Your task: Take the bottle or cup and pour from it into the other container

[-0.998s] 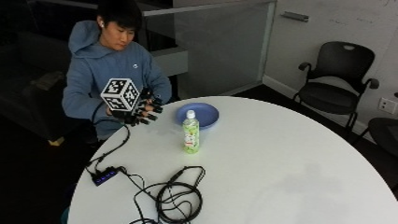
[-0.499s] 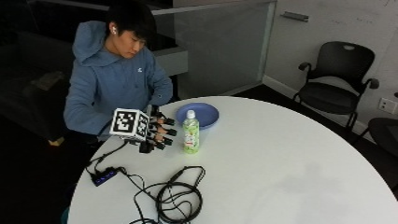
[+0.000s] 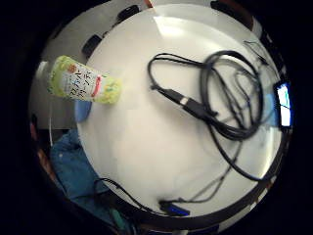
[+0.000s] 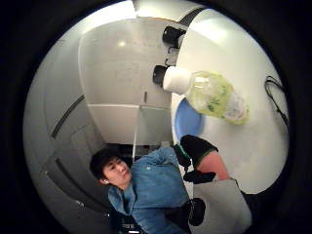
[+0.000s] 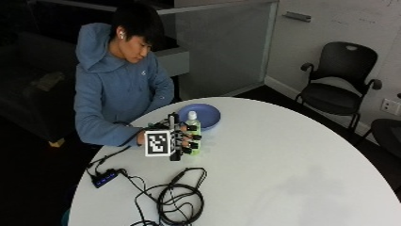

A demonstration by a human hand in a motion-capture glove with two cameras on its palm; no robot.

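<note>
round white table [image 5: 294, 169], glass-walled rm

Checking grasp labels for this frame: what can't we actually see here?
- Contact of the gloved right hand with the bottle: in the outside view the marker cube and fingers cover the bottle's lower part; palm views show no fingers on it.
- Bottle fill level: the label hides it in every view.
- Inside of the blue bowl: the bottle partly covers it.
- Label text: too small.
</note>
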